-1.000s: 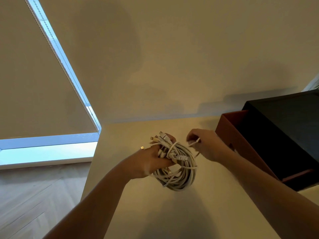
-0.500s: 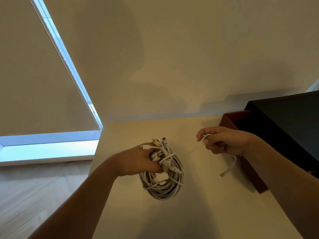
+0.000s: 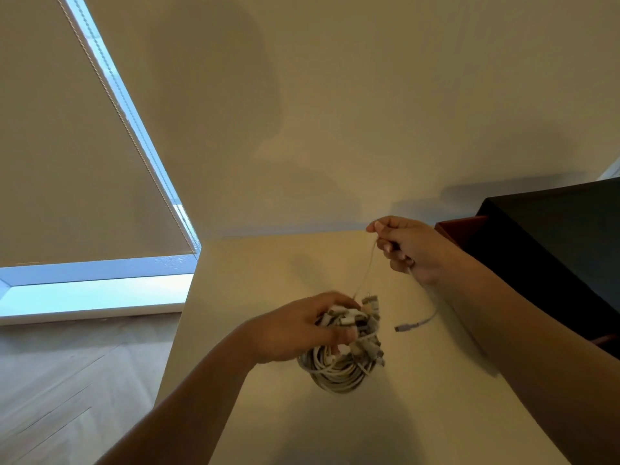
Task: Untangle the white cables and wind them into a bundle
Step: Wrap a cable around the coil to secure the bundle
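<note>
A coil of white cables (image 3: 339,367) with several plugs sticking out at its top hangs over the cream table (image 3: 275,397). My left hand (image 3: 302,330) grips the coil near the plugs. My right hand (image 3: 406,246), up and to the right, pinches one loose white cable (image 3: 367,266) that runs taut from the coil up to its fingers. That cable's free end with a plug (image 3: 416,325) dangles below my right hand.
A dark box (image 3: 553,243) with a reddish-brown inner tray (image 3: 449,229) stands at the table's right, close to my right arm. The table's left edge drops to a wooden floor (image 3: 67,380). A window with a drawn blind (image 3: 67,162) lies to the left.
My right hand has moved up and away to the right, drawing one cable out of the coil. My left hand with the coil has sunk slightly and shifted.
</note>
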`<state>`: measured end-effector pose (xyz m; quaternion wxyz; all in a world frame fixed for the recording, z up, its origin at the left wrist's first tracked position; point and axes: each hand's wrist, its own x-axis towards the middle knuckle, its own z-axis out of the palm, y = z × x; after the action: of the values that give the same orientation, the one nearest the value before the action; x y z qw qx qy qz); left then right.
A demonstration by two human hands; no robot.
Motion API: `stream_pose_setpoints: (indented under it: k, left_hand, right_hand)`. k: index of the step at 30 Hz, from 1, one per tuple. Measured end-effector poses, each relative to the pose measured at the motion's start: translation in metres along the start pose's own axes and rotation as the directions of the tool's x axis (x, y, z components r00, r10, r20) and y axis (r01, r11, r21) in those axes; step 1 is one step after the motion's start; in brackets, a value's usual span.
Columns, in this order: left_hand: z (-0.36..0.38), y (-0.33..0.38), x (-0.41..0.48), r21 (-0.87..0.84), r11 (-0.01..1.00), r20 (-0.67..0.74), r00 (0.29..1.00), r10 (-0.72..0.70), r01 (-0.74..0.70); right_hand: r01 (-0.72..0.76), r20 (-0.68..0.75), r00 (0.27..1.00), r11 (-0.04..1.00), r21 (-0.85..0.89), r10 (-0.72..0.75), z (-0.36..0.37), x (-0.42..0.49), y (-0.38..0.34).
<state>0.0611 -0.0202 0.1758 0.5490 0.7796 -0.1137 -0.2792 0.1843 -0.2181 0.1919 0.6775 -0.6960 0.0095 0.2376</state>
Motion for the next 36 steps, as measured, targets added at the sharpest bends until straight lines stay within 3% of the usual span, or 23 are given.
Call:
stream_pose_setpoints:
  k: [8, 11, 16, 21, 23, 27, 30, 32, 36]
  left_hand:
    - [0.004, -0.024, 0.007, -0.249, 0.968, -0.257, 0.964, -0.062, -0.004]
    - [0.008, -0.028, 0.013, -0.234, 0.972, -0.318, 0.945, -0.073, -0.004]
    - [0.011, -0.025, 0.021, -0.315, 0.949, -0.423, 0.897, -0.129, -0.012]
    - [0.004, -0.013, 0.023, -0.435, 0.897, -0.462, 0.875, -0.144, -0.083]
    - [0.001, -0.010, 0.023, -0.504, 0.855, -0.461, 0.875, -0.147, -0.121]
    - [-0.003, -0.006, 0.021, -0.619, 0.763, -0.423, 0.898, -0.120, -0.189]
    - [-0.001, 0.002, 0.019, -0.681, 0.703, -0.388, 0.915, -0.108, -0.206]
    - [-0.001, 0.005, 0.016, -0.745, 0.637, -0.338, 0.935, -0.108, -0.196]
    - [-0.004, 0.009, 0.010, -0.820, 0.526, -0.302, 0.951, -0.062, -0.226]
  right_hand:
    - [0.219, -0.031, 0.975, 0.976, -0.001, -0.219, 0.009, -0.023, -0.019]
    - [0.337, 0.004, 0.941, 0.939, -0.073, -0.337, 0.019, -0.041, -0.018]
    - [0.573, 0.178, 0.814, 0.714, -0.403, -0.553, 0.047, -0.081, 0.000]
    - [0.577, 0.288, 0.789, 0.492, -0.652, -0.543, 0.061, -0.106, 0.019]
    - [0.562, 0.271, 0.803, 0.526, -0.638, -0.530, 0.067, -0.106, 0.030]
    - [0.490, 0.119, 0.855, 0.708, -0.509, -0.505, 0.072, -0.095, 0.052]
    - [0.464, 0.080, 0.857, 0.694, -0.550, -0.510, 0.073, -0.088, 0.061]
    - [0.459, 0.098, 0.843, 0.614, -0.642, -0.528, 0.073, -0.086, 0.063]
    - [0.474, 0.203, 0.784, 0.356, -0.805, -0.586, 0.077, -0.091, 0.059]
